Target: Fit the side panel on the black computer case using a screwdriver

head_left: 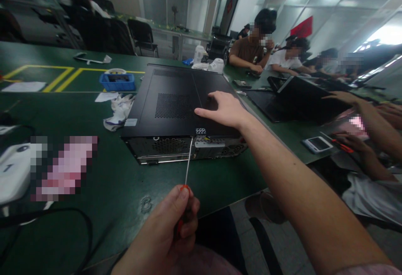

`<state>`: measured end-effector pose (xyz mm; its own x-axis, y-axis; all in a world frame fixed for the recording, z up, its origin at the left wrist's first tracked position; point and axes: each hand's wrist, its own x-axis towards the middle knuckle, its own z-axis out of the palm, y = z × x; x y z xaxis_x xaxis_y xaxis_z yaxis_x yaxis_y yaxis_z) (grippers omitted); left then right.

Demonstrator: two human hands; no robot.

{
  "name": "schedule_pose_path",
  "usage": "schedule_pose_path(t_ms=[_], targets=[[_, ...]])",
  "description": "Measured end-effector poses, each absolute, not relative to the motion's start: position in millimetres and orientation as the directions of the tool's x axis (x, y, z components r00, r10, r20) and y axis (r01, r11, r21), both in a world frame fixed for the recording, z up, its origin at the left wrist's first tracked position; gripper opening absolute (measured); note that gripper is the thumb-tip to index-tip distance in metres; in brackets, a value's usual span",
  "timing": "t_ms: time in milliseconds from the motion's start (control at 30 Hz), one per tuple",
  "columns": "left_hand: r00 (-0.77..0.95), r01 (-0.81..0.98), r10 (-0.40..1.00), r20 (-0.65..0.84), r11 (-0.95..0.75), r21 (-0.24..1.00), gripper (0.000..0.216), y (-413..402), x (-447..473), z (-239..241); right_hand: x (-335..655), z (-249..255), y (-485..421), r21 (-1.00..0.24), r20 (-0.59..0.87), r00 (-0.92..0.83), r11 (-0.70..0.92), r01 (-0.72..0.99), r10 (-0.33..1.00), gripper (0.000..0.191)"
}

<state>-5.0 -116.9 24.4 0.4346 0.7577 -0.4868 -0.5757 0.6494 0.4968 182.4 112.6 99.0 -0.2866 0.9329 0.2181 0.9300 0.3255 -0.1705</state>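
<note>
A black desktop computer case lies flat on the green table, its rear panel toward me. My left hand is closed around the red and dark handle of a screwdriver. The thin metal shaft points up and away, and its tip meets the top edge of the rear panel near mid-width. What exactly the tip touches is too small to tell. On the case's top cover, right of the vented patch, my right hand rests with thumb and fingers spread, holding nothing.
Left of the case are white gloves and a blue bin. A white device and cable stand nearer left. White bottles sit behind the case. On the right, a phone lies near a co-worker's hands and black panels.
</note>
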Motion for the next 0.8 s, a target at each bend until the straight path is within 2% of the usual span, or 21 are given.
schedule_pose_path(t_ms=[333, 567, 800], targets=[[0.447, -0.587, 0.73, -0.516, 0.675, 0.447, 0.036, -113.5, -3.5, 23.6, 182.2, 99.7, 112.3, -0.173, 0.216, -0.285, 0.324, 0.93, 0.934, 0.096], [0.409, -0.592, 0.757, -0.509, 0.645, 0.483, 0.037, -116.1, -5.2, 23.3, 182.6, 98.9, 113.0, -0.171, 0.216, -0.285, 0.324, 0.931, 0.934, 0.097], [0.452, -0.572, 0.727, -0.517, 0.68, 0.458, 0.038, -113.0, -4.1, 21.9, 183.2, 98.3, 114.0, -0.176, 0.217, -0.293, 0.332, 0.927, 0.931, 0.099]])
